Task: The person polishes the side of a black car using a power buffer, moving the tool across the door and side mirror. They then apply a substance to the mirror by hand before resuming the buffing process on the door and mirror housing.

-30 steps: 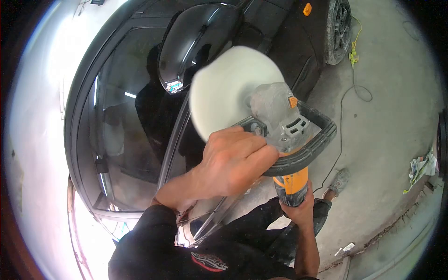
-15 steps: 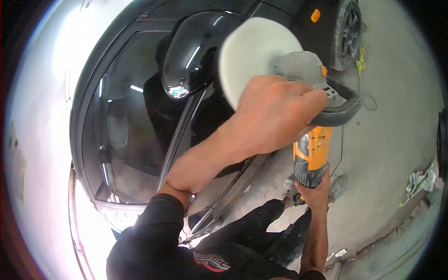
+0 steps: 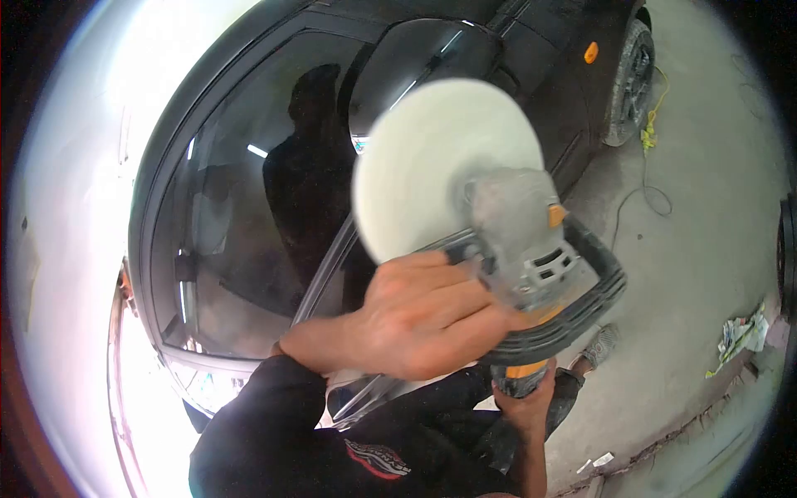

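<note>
A car polisher [image 3: 519, 228] with a large round white pad [image 3: 444, 158] is held up beside a black car. The pad partly covers the car's side mirror [image 3: 423, 62], and its surface looks smeared, as if spinning. Whether it touches the car door cannot be told. My left hand [image 3: 436, 315] is closed around the black loop handle [image 3: 573, 319] near the polisher's head. Lower down, my right hand [image 3: 527, 402] wraps the rear of the orange and black body, its fingers partly hidden.
The car's dark side window [image 3: 241, 199] fills the left, with its front wheel [image 3: 633, 83] at upper right. A cable [image 3: 643, 191] with a yellow part lies on the concrete floor. Crumpled paper [image 3: 741, 336] sits by the wall at right.
The polisher has come lower and closer to my body, with both hands still on it. The pad has dropped below the mirror's top, and the view has shifted a little.
</note>
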A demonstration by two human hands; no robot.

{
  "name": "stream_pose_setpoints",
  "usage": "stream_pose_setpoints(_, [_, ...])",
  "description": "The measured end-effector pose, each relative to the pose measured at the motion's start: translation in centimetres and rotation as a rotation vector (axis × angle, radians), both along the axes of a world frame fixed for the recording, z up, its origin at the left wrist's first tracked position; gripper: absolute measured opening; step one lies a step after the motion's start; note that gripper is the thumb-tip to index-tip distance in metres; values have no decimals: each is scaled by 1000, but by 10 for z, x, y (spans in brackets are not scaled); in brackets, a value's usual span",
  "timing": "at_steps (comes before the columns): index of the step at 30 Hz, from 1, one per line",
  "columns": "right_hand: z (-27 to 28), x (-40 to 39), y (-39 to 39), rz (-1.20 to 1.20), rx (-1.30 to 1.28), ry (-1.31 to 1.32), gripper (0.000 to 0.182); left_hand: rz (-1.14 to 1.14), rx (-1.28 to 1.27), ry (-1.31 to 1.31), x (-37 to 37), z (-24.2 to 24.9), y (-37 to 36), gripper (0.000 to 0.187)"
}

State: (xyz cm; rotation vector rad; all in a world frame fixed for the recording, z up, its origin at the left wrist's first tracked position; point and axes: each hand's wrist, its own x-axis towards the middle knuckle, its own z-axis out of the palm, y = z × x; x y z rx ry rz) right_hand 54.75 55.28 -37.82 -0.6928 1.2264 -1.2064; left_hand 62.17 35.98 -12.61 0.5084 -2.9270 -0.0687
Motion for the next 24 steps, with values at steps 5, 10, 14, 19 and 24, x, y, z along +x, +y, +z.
stream_pose_setpoints(5, [35, 7, 17, 63, 6, 50, 96, 63, 34, -18, 33, 28, 25, 21])
stream_pose_setpoints(10, [59, -3, 28, 172, 27, 83, 109, 156, 52, 40, 46, 44, 35, 23])
stream_pose_setpoints(14, [84, -24, 18, 146, 14, 171, 107, 177, 65, 80, 39, 60, 25, 25])
stream_pose_setpoints(19, [123, -75, -6, 82, 51, 134, 98, 225, 37, 207, 10, 75, 0, 26])
stream_pose_setpoints(24, [158, -126, -39, 105, 47, 111, 92, 265, -25, 376, -28, 78, -32, 27])
